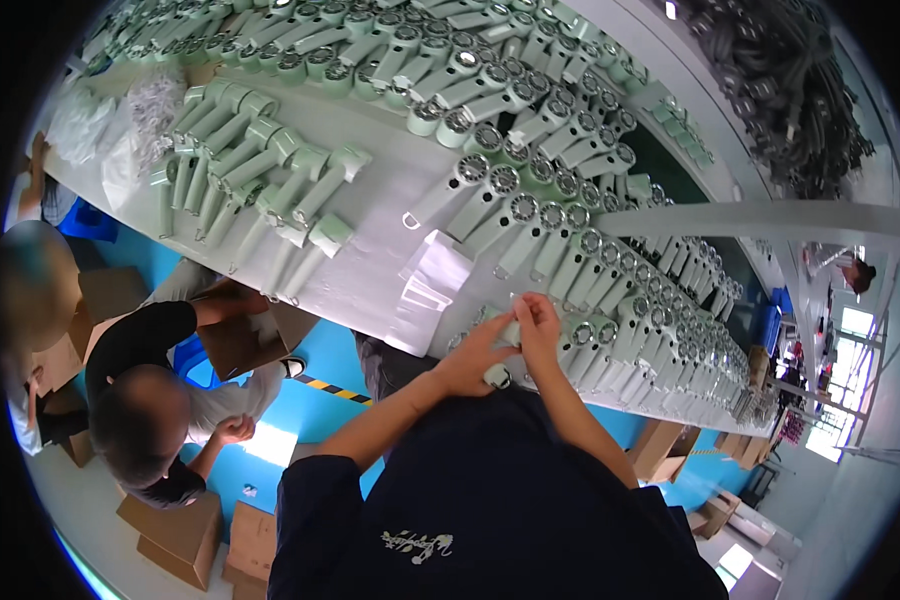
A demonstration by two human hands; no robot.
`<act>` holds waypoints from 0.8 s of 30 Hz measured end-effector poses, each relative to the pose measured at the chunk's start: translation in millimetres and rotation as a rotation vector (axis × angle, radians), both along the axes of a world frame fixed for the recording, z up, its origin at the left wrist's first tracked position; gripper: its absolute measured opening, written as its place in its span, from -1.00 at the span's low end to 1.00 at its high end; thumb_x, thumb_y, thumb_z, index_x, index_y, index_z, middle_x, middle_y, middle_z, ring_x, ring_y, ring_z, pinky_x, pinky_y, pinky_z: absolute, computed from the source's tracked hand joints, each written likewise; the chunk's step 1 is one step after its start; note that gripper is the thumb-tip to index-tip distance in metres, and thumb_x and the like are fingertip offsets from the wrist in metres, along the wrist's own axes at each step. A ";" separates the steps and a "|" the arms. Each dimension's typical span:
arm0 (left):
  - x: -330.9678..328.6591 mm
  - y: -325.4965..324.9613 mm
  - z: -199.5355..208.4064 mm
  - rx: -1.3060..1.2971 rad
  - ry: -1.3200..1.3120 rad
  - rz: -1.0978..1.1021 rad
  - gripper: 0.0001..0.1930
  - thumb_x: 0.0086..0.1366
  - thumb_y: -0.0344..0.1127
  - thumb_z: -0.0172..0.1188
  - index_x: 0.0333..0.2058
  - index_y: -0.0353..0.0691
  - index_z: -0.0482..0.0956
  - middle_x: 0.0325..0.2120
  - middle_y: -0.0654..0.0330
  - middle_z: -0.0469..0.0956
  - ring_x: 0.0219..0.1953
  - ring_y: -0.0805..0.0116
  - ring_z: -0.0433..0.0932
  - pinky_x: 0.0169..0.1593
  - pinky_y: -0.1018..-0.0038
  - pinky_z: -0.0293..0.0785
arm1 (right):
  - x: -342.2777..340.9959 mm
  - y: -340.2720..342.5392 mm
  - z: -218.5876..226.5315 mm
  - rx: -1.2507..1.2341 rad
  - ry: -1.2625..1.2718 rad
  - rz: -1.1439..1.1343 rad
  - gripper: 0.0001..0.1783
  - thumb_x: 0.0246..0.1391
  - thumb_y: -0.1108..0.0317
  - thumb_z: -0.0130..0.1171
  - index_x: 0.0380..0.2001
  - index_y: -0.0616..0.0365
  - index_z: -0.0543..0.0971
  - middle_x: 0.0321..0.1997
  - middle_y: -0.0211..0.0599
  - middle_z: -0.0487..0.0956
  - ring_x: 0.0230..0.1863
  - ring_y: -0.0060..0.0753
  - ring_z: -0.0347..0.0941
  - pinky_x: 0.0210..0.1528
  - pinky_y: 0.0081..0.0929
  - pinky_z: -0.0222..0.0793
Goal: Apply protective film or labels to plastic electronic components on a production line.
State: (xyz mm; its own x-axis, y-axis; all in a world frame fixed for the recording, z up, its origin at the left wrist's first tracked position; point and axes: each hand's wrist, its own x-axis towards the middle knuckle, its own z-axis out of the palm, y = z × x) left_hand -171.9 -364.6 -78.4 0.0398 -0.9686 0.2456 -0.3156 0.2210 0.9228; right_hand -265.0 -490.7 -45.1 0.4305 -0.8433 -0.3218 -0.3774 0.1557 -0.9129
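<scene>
My left hand (472,362) is closed around a pale green handheld fan. The fan's round end (497,376) pokes out below my fingers, and the rest is hidden by the hand. My right hand (538,328) meets it at the table's near edge, thumb and fingers pinched together at a small whitish bit too small to name. White label sheets (436,272) lie just beyond my left hand. Past both hands, rows of pale green handheld fans (520,210) rest on the table, many with wrist loops.
More fans lie piled on the white table (370,235) at left, beside clear plastic bags (120,130). A white beam (750,220) crosses above at right, near hanging dark cables (790,90). A seated person (140,340) works at left by cardboard boxes (175,530).
</scene>
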 end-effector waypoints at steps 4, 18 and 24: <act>-6.0 -0.2 1.1 -0.006 -0.019 0.041 -0.26 -0.25 -0.29 0.35 0.06 -0.04 0.43 0.28 -0.14 -0.02 0.32 -0.14 -0.02 0.30 0.08 -0.03 | -6.9 0.9 5.0 0.065 -0.072 -0.054 -0.84 0.13 0.36 0.16 -0.26 0.19 0.51 -0.43 -0.53 0.48 -0.40 -0.70 0.37 -0.33 -0.71 0.30; -4.7 1.9 4.0 0.043 -0.028 0.045 -0.36 -0.12 -0.31 0.22 0.07 -0.05 0.44 0.29 -0.16 -0.04 0.31 -0.14 0.01 0.30 0.12 0.00 | -70.1 -153.6 142.6 -0.138 -0.250 -0.268 -0.85 0.15 0.26 0.15 -0.33 0.08 0.47 -0.45 -0.49 0.44 -0.49 -0.64 0.34 -0.36 -0.62 0.32; -6.7 3.5 -2.8 -0.002 -0.010 0.068 -0.41 -0.12 -0.29 0.23 0.02 -0.05 0.48 0.28 -0.16 0.00 0.31 -0.14 0.04 0.28 0.11 0.04 | -38.8 -26.9 88.0 0.032 0.273 0.584 -0.82 0.13 0.36 0.11 -0.24 0.21 0.48 -0.40 -0.37 0.52 -0.48 -0.57 0.41 -0.41 -0.57 0.34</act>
